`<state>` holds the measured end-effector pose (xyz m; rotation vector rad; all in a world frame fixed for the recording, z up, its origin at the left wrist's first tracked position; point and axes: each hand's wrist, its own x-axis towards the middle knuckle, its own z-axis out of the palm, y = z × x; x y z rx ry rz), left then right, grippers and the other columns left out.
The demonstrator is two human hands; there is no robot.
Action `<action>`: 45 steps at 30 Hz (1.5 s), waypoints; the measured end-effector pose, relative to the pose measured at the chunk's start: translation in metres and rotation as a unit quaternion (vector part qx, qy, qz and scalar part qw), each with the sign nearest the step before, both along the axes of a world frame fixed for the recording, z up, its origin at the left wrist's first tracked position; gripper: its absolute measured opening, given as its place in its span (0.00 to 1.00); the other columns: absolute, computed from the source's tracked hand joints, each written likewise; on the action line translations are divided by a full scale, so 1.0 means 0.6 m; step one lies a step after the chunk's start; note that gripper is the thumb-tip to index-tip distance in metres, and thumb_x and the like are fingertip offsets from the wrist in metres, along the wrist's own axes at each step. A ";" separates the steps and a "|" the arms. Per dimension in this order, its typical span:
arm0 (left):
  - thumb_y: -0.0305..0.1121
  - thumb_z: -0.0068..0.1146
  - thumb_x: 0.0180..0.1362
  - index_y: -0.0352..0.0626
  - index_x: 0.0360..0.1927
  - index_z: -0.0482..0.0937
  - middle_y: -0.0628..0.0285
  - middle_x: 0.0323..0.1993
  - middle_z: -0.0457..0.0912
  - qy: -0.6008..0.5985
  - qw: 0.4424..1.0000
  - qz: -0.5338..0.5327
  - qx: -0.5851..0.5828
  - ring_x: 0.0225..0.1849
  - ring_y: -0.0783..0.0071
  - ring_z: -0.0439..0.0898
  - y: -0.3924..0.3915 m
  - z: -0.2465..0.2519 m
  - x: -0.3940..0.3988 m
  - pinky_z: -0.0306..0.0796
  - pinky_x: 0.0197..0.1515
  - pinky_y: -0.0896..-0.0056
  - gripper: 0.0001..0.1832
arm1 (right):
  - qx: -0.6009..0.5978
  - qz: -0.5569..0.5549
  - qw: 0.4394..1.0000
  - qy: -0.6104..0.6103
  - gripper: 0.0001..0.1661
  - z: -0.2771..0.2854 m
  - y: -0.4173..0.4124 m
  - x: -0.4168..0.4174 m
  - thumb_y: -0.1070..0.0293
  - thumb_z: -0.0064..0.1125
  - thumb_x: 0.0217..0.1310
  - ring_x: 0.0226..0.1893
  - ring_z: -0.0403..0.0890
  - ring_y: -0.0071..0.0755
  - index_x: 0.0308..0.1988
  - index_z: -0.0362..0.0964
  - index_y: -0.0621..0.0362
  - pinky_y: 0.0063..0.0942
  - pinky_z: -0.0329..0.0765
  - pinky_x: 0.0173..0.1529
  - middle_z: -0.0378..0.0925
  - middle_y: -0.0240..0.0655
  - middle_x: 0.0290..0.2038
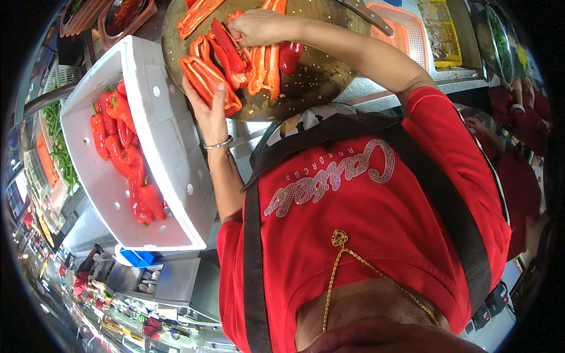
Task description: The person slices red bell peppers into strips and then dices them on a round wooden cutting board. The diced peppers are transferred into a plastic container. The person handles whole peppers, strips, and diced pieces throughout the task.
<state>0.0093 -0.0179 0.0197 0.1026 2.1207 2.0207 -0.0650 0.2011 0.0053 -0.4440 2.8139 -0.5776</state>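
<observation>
My left hand (209, 103) grips an opened red pepper half (209, 84) at the near left edge of a round wooden chopping board (326, 84). The thumb lies over the pepper's cut side. Farther up the board, my right hand (260, 27) is curled down with its fingers closed on a red pepper piece (227, 46); the fingertips are partly hidden. Close by are more split peppers (267, 73) with pale ribs showing, and a darker red piece (290, 57) lies skin up. Another long cut pepper (198, 17) rests at the far left. Loose seeds dot the wood.
To the left, a white foam box (170, 185) holds several whole red peppers (117, 148). A knife with a wooden handle (375, 21) lies over the board's far right edge, beside an orange plastic basket (408, 35). People (512, 176) stand to the right.
</observation>
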 end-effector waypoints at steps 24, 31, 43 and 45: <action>0.32 0.55 0.59 0.33 0.69 0.49 0.50 0.69 0.52 0.007 0.999 0.038 -0.020 0.68 0.64 0.54 0.064 -0.026 0.037 0.45 0.70 0.64 0.38 | -0.470 -0.293 0.832 -0.014 0.06 0.092 0.346 0.216 0.70 0.56 0.60 0.23 0.74 0.18 0.35 0.77 0.59 0.18 0.71 0.27 0.78 0.28 0.24; 0.35 0.53 0.62 0.32 0.67 0.52 0.49 0.68 0.54 0.042 0.998 -0.010 -0.047 0.68 0.62 0.55 0.045 -0.024 0.033 0.46 0.70 0.62 0.35 | -0.289 -0.370 0.883 0.011 0.07 0.074 0.496 0.366 0.69 0.55 0.58 0.24 0.77 0.23 0.34 0.77 0.61 0.24 0.76 0.31 0.79 0.31 0.24; 0.40 0.78 0.33 0.39 0.70 0.40 0.49 0.71 0.43 0.152 0.970 -0.127 -0.140 0.70 0.51 0.51 -0.027 -0.030 -0.003 0.48 0.70 0.49 0.67 | -0.173 -0.479 0.845 0.164 0.23 0.171 0.570 0.382 0.61 0.59 0.56 0.31 0.79 0.26 0.50 0.66 0.56 0.25 0.76 0.36 0.78 0.37 0.35; 0.50 0.81 0.21 0.39 0.70 0.41 0.47 0.71 0.43 0.211 0.944 -0.149 -0.204 0.72 0.50 0.46 -0.034 -0.032 -0.011 0.44 0.71 0.47 0.75 | -0.282 -0.426 0.856 0.082 0.28 0.168 0.486 0.366 0.59 0.61 0.56 0.33 0.79 0.27 0.54 0.63 0.55 0.25 0.76 0.37 0.77 0.38 0.38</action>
